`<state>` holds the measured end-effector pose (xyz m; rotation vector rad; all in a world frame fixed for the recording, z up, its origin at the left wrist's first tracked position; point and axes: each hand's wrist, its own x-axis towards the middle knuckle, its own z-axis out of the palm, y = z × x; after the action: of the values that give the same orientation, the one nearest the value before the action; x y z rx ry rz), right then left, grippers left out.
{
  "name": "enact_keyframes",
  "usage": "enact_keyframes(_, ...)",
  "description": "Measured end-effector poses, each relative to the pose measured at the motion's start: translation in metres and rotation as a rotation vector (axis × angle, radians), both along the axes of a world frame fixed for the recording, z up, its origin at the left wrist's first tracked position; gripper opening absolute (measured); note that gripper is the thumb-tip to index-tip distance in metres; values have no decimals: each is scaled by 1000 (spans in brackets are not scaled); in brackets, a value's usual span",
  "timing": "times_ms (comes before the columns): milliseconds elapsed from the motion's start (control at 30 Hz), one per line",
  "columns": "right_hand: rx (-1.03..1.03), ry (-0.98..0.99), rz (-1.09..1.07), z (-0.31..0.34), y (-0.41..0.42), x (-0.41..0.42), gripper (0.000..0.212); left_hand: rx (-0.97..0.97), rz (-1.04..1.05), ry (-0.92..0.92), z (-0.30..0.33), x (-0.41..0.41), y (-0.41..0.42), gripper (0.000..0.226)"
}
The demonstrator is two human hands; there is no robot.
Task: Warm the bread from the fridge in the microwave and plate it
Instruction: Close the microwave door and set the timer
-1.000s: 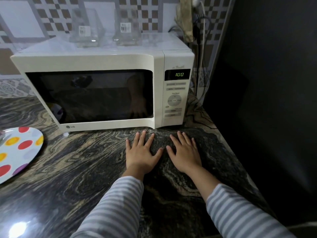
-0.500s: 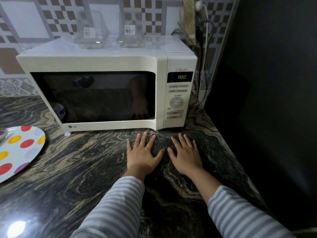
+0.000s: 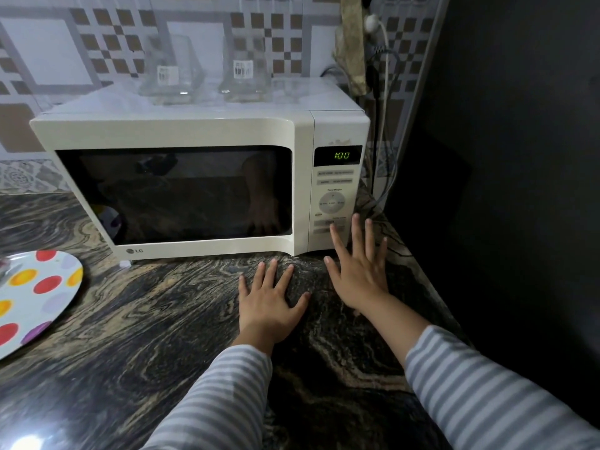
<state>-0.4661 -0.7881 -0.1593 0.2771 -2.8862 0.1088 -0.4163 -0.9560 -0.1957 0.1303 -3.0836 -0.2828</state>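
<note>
A cream microwave (image 3: 181,131) stands at the back of the counter with its door closed. Its green display (image 3: 342,155) reads 1:00. The dark window hides the inside, so no bread is visible. A white plate with coloured dots (image 3: 35,297) lies at the left edge. My left hand (image 3: 269,303) rests flat on the counter in front of the door, fingers spread. My right hand (image 3: 358,267) is lifted, fingers apart, with its fingertips at the lower buttons of the control panel (image 3: 332,203). Neither hand holds anything.
Two clear glass containers (image 3: 168,73) (image 3: 245,71) stand on top of the microwave. Cables (image 3: 383,92) hang down the tiled wall behind its right side. A dark surface (image 3: 503,190) rises right of the marbled dark counter (image 3: 146,336).
My right hand has lifted off the counter and moved forward up to the lower control panel. My left hand stays flat. The view has moved closer to the microwave.
</note>
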Motion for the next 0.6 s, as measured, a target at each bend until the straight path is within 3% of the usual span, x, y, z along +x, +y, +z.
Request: enact_keyframes(600, 26, -78, -32, 14, -11, 5, 69, 17, 1, -4, 0, -1, 0, 73)
